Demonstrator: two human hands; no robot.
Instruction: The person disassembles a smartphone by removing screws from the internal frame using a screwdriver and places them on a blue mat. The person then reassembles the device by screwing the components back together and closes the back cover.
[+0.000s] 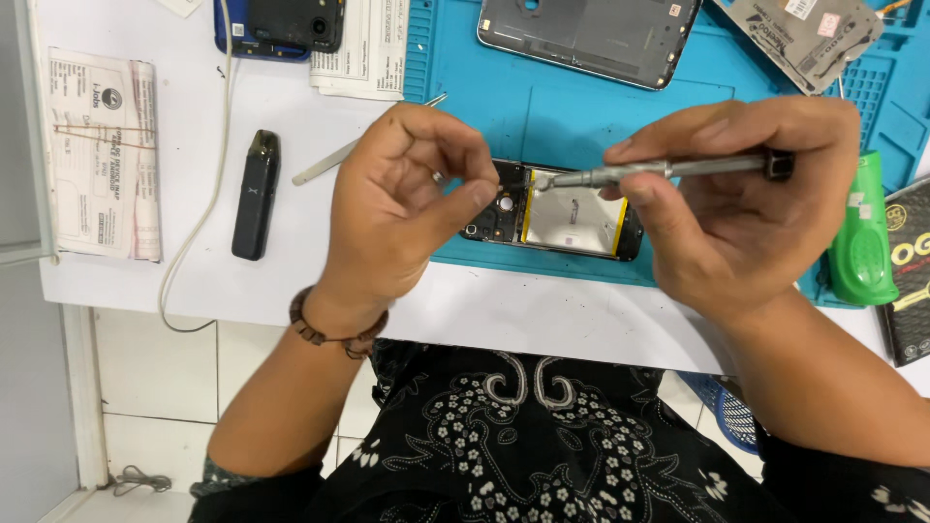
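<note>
An opened phone [567, 221] with a yellow-edged battery lies on the blue work mat [581, 107], near the table's front edge. My right hand [736, 208] grips a slim metal screwdriver [659, 171] held sideways, its tip pointing left over the phone's top corner. My left hand [407, 203] hovers at the phone's left end, thumb and forefinger pinched close beside the screwdriver tip. Whether a screw sits between those fingers cannot be told. A beaded bracelet circles my left wrist.
A phone back cover [591, 39] and a metal plate [804, 34] lie on the mat's far side. A black vape-like stick [257, 194], tweezers [325, 163], a white cable, papers [102, 155], another phone [281, 27] and a green bottle [862, 232] surround the mat.
</note>
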